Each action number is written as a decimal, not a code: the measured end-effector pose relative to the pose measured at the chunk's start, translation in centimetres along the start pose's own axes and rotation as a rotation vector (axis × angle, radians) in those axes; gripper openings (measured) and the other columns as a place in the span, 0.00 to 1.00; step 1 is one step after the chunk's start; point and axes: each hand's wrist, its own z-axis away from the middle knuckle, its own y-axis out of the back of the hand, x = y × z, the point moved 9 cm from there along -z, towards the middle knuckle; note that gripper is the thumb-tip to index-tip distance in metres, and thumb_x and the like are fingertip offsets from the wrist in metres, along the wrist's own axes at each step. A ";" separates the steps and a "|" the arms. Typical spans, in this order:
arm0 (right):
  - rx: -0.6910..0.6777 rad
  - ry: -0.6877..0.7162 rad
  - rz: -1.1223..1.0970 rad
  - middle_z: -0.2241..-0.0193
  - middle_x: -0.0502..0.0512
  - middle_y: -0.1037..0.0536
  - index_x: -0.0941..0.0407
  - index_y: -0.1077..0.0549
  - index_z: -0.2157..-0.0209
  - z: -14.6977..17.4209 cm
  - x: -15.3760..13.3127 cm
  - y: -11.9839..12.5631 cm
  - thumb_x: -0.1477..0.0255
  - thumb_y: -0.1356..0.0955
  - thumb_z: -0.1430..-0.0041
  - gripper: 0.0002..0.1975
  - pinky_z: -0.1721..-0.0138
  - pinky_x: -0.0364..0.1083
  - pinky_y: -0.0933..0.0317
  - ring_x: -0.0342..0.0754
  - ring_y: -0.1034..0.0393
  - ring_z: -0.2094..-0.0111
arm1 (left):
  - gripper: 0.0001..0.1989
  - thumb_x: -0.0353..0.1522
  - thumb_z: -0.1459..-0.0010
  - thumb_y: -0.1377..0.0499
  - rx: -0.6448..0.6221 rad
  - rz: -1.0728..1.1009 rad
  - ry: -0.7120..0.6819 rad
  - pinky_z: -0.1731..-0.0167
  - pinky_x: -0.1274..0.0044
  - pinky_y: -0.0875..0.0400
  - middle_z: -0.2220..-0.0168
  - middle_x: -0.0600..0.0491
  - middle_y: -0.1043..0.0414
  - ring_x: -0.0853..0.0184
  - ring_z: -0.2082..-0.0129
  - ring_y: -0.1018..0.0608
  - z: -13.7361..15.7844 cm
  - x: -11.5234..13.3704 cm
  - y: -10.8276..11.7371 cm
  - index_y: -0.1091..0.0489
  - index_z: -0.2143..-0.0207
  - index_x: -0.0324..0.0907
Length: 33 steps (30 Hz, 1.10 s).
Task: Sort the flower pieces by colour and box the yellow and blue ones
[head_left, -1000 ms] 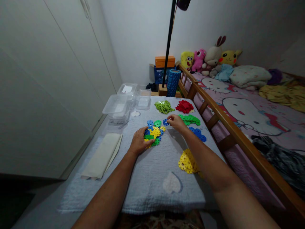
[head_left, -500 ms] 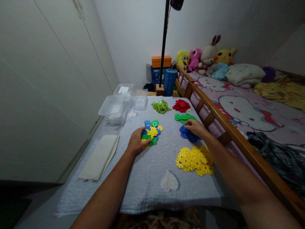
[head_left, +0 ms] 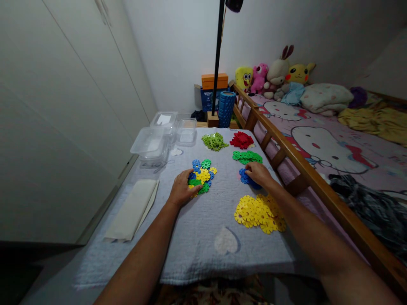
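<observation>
My left hand [head_left: 185, 187] rests on the cloth with thumb and fingers apart, curved around the near left side of a mixed pile of blue, green and yellow snowflake building discs [head_left: 203, 174]. My right hand [head_left: 258, 173] is over the pile of blue discs [head_left: 243, 176], thumb and forefinger pinched together at its far left edge. What sits between those fingertips is too small to make out, and the hand hides much of the blue pile. Just beyond lies a pile of green discs [head_left: 246, 157]; nearer to me spreads a larger pile of yellow discs [head_left: 259, 213].
Light green pieces [head_left: 214, 142] and red discs [head_left: 241, 140] lie at the table's far end. Clear plastic boxes [head_left: 149, 142] stand at the far left, with a folded beige cloth [head_left: 132, 212] nearer. A wooden bed rail [head_left: 286, 169] runs along the right side.
My right hand has dropped slightly and shifted a little left over the blue discs, still pinched. My left hand stays beside the mixed pile.
</observation>
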 end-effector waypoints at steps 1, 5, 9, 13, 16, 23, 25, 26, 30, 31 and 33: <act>0.000 -0.001 0.013 0.60 0.59 0.20 0.57 0.22 0.62 0.0 -0.1 0.0 0.74 0.32 0.41 0.08 0.59 0.44 0.43 0.50 0.28 0.58 | 0.35 0.43 0.50 0.32 -0.002 0.000 0.000 0.43 0.59 0.33 0.45 0.42 0.29 0.52 0.45 0.27 0.0 0.0 0.0 0.36 0.42 0.40; 0.019 -0.008 0.047 0.59 0.60 0.21 0.57 0.22 0.60 0.2 -0.5 0.2 0.74 0.33 0.40 0.09 0.59 0.45 0.42 0.51 0.29 0.57 | 0.35 0.43 0.50 0.32 0.001 -0.002 -0.005 0.43 0.59 0.33 0.45 0.42 0.29 0.51 0.45 0.27 0.0 -0.1 0.0 0.35 0.42 0.40; 0.018 0.025 0.028 0.59 0.60 0.20 0.58 0.22 0.60 -0.1 -2.3 0.5 0.74 0.34 0.40 0.09 0.59 0.44 0.42 0.50 0.29 0.57 | 0.35 0.43 0.50 0.32 0.008 -0.011 -0.005 0.42 0.58 0.34 0.44 0.42 0.29 0.51 0.45 0.27 0.0 -0.1 0.0 0.35 0.42 0.41; -0.050 0.129 -0.024 0.59 0.58 0.20 0.57 0.22 0.59 -1.1 -6.1 0.0 0.75 0.34 0.40 0.09 0.60 0.43 0.42 0.49 0.28 0.58 | 0.35 0.43 0.50 0.32 0.019 -0.012 -0.007 0.42 0.58 0.34 0.44 0.43 0.29 0.51 0.45 0.27 0.0 -0.1 0.0 0.35 0.42 0.42; -0.113 0.219 -0.047 0.59 0.58 0.19 0.57 0.22 0.58 -2.2 -9.8 -1.0 0.75 0.34 0.39 0.11 0.58 0.43 0.42 0.49 0.28 0.58 | 0.35 0.42 0.51 0.31 0.027 0.001 -0.019 0.42 0.58 0.34 0.45 0.43 0.29 0.51 0.45 0.27 0.0 0.0 0.0 0.35 0.42 0.43; -0.075 0.209 -0.129 0.53 0.61 0.23 0.58 0.25 0.48 -4.6 -15.1 -3.5 0.70 0.34 0.37 0.16 0.51 0.44 0.40 0.50 0.30 0.52 | 0.35 0.42 0.50 0.32 0.032 0.010 -0.047 0.42 0.58 0.34 0.45 0.43 0.29 0.52 0.45 0.26 0.0 0.2 0.1 0.35 0.42 0.42; -0.054 0.157 -0.146 0.52 0.62 0.24 0.57 0.27 0.46 -5.0 -15.6 -4.0 0.68 0.34 0.37 0.19 0.51 0.44 0.40 0.51 0.30 0.51 | 0.35 0.43 0.51 0.31 0.033 0.004 -0.044 0.43 0.58 0.33 0.45 0.43 0.28 0.52 0.46 0.26 0.0 0.2 0.1 0.35 0.42 0.42; -0.050 0.131 -0.151 0.51 0.63 0.25 0.57 0.28 0.46 -5.1 -15.7 -4.2 0.66 0.34 0.37 0.19 0.51 0.44 0.39 0.51 0.30 0.51 | 0.35 0.42 0.51 0.31 0.033 0.002 -0.042 0.43 0.58 0.33 0.46 0.43 0.28 0.51 0.46 0.26 0.0 0.2 0.1 0.35 0.42 0.41; -0.074 0.075 -0.143 0.50 0.63 0.26 0.55 0.29 0.44 -5.4 -16.0 -4.9 0.62 0.34 0.37 0.23 0.52 0.45 0.38 0.53 0.29 0.51 | 0.35 0.42 0.51 0.31 0.025 0.000 -0.034 0.44 0.58 0.33 0.46 0.43 0.28 0.51 0.46 0.26 0.0 0.3 0.2 0.35 0.42 0.41; -0.082 0.075 -0.144 0.50 0.63 0.26 0.54 0.29 0.44 -5.5 -16.1 -5.0 0.62 0.33 0.38 0.22 0.52 0.45 0.38 0.53 0.29 0.51 | 0.35 0.42 0.51 0.32 0.021 0.001 -0.032 0.43 0.58 0.33 0.46 0.43 0.28 0.51 0.46 0.26 0.0 0.3 0.1 0.35 0.42 0.41; -0.081 0.084 -0.178 0.50 0.62 0.25 0.54 0.28 0.45 -5.7 -16.1 -5.1 0.64 0.32 0.39 0.21 0.52 0.45 0.38 0.53 0.30 0.50 | 0.36 0.42 0.51 0.32 0.014 0.003 -0.029 0.43 0.58 0.34 0.45 0.42 0.29 0.51 0.45 0.26 0.0 0.3 0.1 0.36 0.42 0.41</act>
